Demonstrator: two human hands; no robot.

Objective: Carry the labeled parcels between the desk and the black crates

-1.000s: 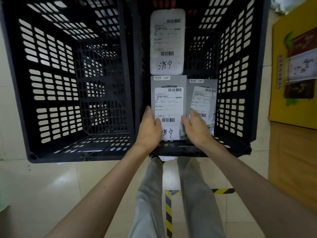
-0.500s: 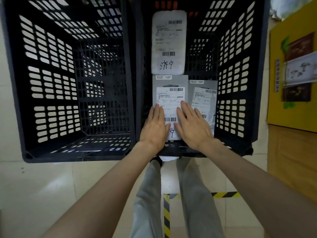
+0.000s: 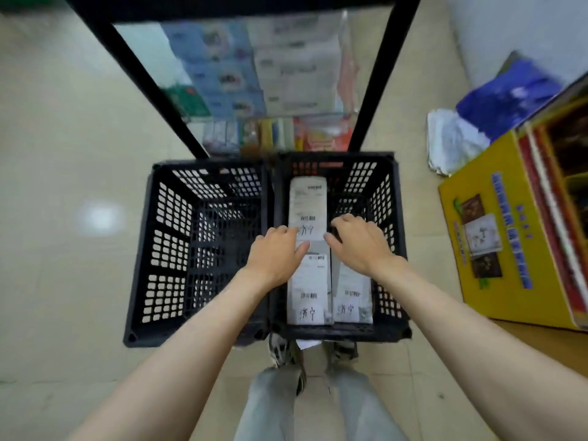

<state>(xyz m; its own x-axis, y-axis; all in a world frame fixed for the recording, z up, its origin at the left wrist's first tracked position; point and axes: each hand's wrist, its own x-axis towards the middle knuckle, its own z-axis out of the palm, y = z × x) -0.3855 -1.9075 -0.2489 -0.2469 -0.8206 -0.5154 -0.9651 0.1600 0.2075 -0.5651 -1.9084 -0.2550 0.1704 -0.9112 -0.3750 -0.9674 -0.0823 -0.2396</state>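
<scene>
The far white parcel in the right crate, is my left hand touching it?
Touching: in the head view the left hand's fingertips lie on the near-left corner of the far white parcel.

I see the left black slatted plastic crate (image 3: 197, 246) open from above with nothing inside to block a reach. In the right black slatted crate (image 3: 386, 218), three white labelled parcels (image 3: 308, 208) cover most of the floor. Two black metal desk legs (image 3: 383, 74) slant over the far side. A yellow printed cardboard box (image 3: 509, 249) crowds the right.
</scene>
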